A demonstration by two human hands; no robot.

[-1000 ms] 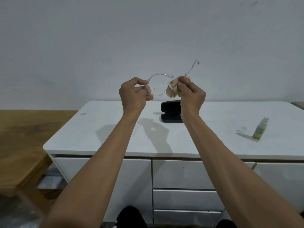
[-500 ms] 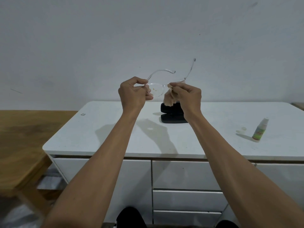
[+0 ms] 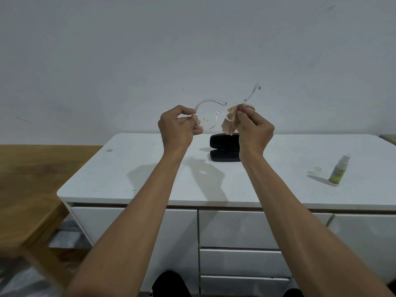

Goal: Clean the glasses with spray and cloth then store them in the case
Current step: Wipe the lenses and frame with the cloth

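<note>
Your left hand (image 3: pixel 179 127) and right hand (image 3: pixel 254 128) are bare: no gloves, rings or watch show. Both forearms are uncovered along their full visible length, with no sleeve in frame. Dark clothing (image 3: pixel 170 284) covers your knees at the bottom edge.

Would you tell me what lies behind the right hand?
Behind the right hand sits the black case on the white cabinet; the hand covers its right end.

clear glasses (image 3: pixel 211 116) held aloft | beige cloth (image 3: pixel 230 125) on lens | black case (image 3: pixel 222 150) open
</note>
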